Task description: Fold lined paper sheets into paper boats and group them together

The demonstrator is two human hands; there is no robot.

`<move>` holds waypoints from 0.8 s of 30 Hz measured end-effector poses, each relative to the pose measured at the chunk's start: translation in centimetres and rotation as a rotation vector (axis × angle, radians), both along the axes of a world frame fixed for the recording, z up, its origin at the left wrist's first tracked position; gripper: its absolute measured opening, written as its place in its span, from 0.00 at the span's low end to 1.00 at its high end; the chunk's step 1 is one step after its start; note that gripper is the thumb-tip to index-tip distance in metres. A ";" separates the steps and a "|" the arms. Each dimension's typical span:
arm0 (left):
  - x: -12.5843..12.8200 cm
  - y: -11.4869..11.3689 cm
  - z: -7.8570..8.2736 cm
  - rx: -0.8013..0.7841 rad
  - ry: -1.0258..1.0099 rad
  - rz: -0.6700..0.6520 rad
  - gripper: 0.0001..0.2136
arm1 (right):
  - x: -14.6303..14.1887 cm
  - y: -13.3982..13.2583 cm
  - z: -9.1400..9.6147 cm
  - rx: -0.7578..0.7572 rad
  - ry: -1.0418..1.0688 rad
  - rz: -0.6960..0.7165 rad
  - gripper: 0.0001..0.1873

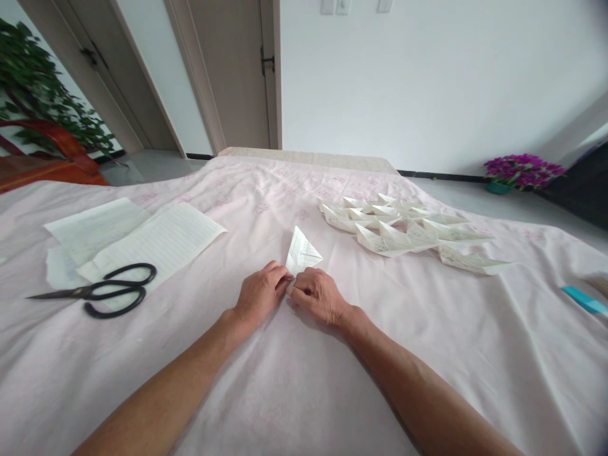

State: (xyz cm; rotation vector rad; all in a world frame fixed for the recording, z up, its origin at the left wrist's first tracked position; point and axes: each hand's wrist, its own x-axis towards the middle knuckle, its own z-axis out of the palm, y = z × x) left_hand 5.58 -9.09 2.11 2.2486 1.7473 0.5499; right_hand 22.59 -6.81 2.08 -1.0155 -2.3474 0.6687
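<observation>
A folded piece of lined paper (303,252) lies on the pink sheet in front of me, its point standing up and away. My left hand (260,293) and my right hand (317,295) rest side by side on its near edge. Both have curled fingers that pinch the paper's lower corner between them. Several finished paper boats (403,231) lie in a cluster to the right, beyond my hands. Flat lined sheets (142,237) lie at the left with black scissors (107,292) on top of them.
The pink sheet (304,380) covers a wide surface. A blue strip (585,301) lies at the far right edge. Beyond are a wooden chair with a green plant (42,107), doors, and purple flowers (522,170) on the floor.
</observation>
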 end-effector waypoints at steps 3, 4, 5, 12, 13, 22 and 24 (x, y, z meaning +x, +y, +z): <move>-0.3 0.1 -0.5 0.012 -0.088 -0.012 0.06 | 0.4 0.5 -0.2 0.091 0.038 -0.075 0.15; -0.4 0.1 -0.7 0.024 -0.102 -0.006 0.07 | 0.5 0.8 -0.3 0.138 0.055 -0.118 0.10; -0.4 0.2 -0.9 0.038 -0.112 0.003 0.07 | 0.6 1.1 -0.5 0.180 0.064 -0.145 0.04; -1.4 1.0 -1.5 0.200 -0.079 -0.036 0.09 | 0.4 2.5 -0.7 0.230 -0.078 -0.078 0.04; -1.6 1.2 -1.6 0.220 -0.074 -0.041 0.08 | 0.3 2.6 -0.6 0.241 -0.116 -0.082 0.03; -3.0 2.3 -2.1 0.189 -0.205 0.027 0.04 | -1.8 4.2 -0.1 0.392 -0.353 -0.021 0.11; -3.0 2.4 -2.2 0.183 -0.227 0.030 0.04 | -1.9 4.3 -0.4 0.406 -0.322 -0.013 0.10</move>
